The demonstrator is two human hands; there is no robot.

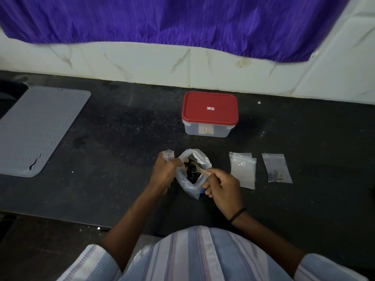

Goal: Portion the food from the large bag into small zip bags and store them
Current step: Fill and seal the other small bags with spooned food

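Observation:
The large clear bag (187, 184) stands open on the dark counter (121, 142), with dark food (191, 171) inside. My left hand (165, 173) grips a small empty zip bag (168, 155) beside the large bag's left rim. My right hand (223, 186) holds a wooden spoon (199, 168), its bowl dipped into the food. To the right lie a pile of empty small zip bags (242, 171) and one small zip bag with a little dark food (277, 168).
A clear plastic box with a red lid (209, 114), closed, stands behind the large bag. A grey ribbed mat (38, 128) lies at the far left. A white tiled wall (142, 61) and purple curtain (182, 19) bound the counter's back.

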